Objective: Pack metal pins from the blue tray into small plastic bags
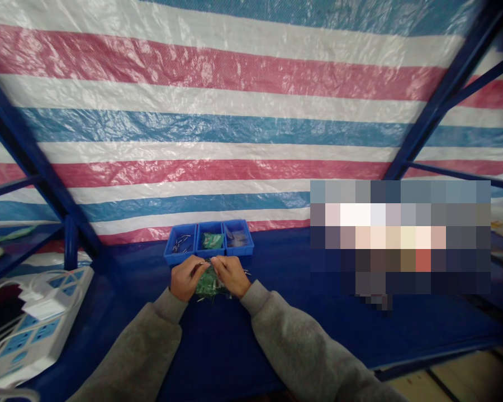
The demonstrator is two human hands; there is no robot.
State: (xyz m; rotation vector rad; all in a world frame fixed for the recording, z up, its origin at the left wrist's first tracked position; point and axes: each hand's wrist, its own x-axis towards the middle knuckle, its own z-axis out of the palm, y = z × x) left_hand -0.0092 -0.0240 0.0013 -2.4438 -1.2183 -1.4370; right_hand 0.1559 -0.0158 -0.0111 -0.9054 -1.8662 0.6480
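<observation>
Green circuit board (209,286), bumpy with small parts, low over the blue table cover (230,349) at 12 o'clock, mostly hidden beneath both hands; whether resting on the cover or lifted slightly, impossible to tell. Thin silvery pins (201,300) poking out past the lower edge, with another at 3 o'clock from the board, just beyond the right hand.

Forearms in grey sleeves (146,352) angling inward from 7 and 5 o'clock, wrists bent, elbows out of frame.

Left hand (187,277) at 9 o'clock from the board, right hand (230,274) at 3 o'clock, both half-closed and neither clenched nor fully released. Left fingertips (199,264) and right fingertips (215,262) close together above the board, nearly touching, around a tiny silvery piece; exact grip too small to tell.

Just past the fingertips at 12 o'clock, blue plastic tray (208,255) with 3 compartments: loose metal pins (181,243) on the left, green pieces (212,240) in the middle, a clear bag (236,238) on the right. White power strip (37,329) at 9 o'clock, well apart from the hands. Pixelated patch (400,240) at 3 o'clock. Farthest, striped tarpaulin (235,134) on a blue metal frame (440,95).
</observation>
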